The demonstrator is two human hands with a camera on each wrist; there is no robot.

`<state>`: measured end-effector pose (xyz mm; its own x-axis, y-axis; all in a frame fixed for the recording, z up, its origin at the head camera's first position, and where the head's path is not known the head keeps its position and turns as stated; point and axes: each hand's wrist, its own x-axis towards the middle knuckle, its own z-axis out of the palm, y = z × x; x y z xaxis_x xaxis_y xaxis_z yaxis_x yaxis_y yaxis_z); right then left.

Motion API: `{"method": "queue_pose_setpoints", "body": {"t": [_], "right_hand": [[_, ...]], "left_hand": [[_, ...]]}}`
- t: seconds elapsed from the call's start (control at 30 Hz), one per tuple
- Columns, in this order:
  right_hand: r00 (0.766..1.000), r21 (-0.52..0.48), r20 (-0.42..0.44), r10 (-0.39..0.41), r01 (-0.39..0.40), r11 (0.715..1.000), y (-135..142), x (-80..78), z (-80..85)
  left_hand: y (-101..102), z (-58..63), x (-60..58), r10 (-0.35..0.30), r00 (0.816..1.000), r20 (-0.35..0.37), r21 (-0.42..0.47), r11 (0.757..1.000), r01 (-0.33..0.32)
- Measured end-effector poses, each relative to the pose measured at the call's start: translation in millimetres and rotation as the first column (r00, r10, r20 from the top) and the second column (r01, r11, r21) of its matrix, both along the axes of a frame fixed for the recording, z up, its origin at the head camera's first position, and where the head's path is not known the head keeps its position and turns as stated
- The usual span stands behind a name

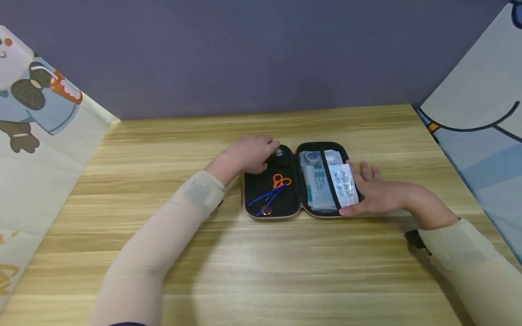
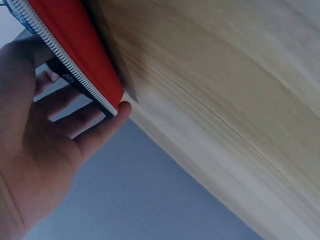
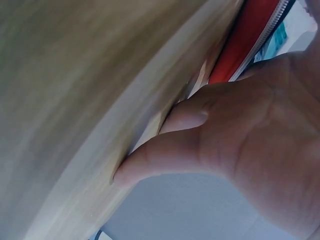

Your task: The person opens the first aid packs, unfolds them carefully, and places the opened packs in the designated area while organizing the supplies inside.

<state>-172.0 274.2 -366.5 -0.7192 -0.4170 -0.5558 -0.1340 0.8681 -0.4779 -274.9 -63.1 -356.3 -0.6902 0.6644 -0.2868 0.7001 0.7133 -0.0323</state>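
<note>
A small zippered first-aid case (image 1: 301, 181) lies unfolded on the table, black inside and red outside (image 2: 75, 42). My left hand (image 1: 250, 154) reaches over its far left corner, bent fingers along the rim; what lies under the fingertips is hidden. My right hand (image 1: 377, 194) rests spread against the right edge, thumb at the near corner and fingers apart. In the left half lie orange-handled scissors (image 1: 279, 180), blue tweezers (image 1: 270, 197) and a small round item (image 1: 267, 210). The right half holds clear packets (image 1: 318, 181) and a printed white packet (image 1: 343, 184) by a black strap.
The wood-grain table (image 1: 302, 267) extends around the case, with a grey-blue panel (image 1: 261, 59) behind it. Cartoon-printed panels stand at the left (image 1: 36, 149) and right (image 1: 481, 113). A small silvery item (image 1: 279, 153) shows beside the left fingertips.
</note>
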Motion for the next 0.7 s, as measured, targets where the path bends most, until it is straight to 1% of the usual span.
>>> {"method": "queue_pose_setpoints", "body": {"t": [0.1, 0.2, 0.3, 0.43, 0.57, 0.63, 0.7], "right_hand": [[1.0, -0.003, -0.005, 0.002, -0.002, 1.0, 0.2, -0.1, 0.0], [1.0, 0.001, -0.004, 0.0, 0.0, 1.0, 0.4, 0.5, 0.3], [1.0, 0.002, 0.0, -0.005, 0.005, 1.0, 0.0, 1.3, 1.3], [1.0, -0.002, -0.001, -0.002, 0.002, 1.0, -0.3, 1.6, 2.0], [1.0, -0.001, -0.003, 0.004, -0.004, 1.0, -0.3, 1.8, 1.9], [1.0, -0.002, -0.003, 0.004, -0.004, 1.0, -0.1, 2.0, 1.7], [1.0, 0.001, -0.002, 0.005, -0.005, 1.0, 0.2, 1.9, 1.6]], "left_hand": [[-2.3, -1.1, 2.7, 0.031, 0.999, 0.033, 0.005, 0.999, -0.031], [-2.2, -3.4, 4.4, 0.037, 0.999, 0.03, 0.004, 0.999, -0.038], [-0.3, -5.7, 5.3, 0.033, 0.999, 0.002, -0.007, 0.999, -0.033], [3.9, -8.7, 7.0, 0.023, 0.998, -0.057, -0.032, 0.999, -0.025], [7.4, -8.7, 8.8, 0.025, 0.995, -0.093, -0.047, 0.998, -0.029], [7.9, -7.0, 9.4, 0.039, 0.996, -0.08, -0.048, 0.998, -0.043], [7.4, -4.4, 9.9, 0.06, 0.997, -0.039, -0.047, 0.997, -0.061]]}}
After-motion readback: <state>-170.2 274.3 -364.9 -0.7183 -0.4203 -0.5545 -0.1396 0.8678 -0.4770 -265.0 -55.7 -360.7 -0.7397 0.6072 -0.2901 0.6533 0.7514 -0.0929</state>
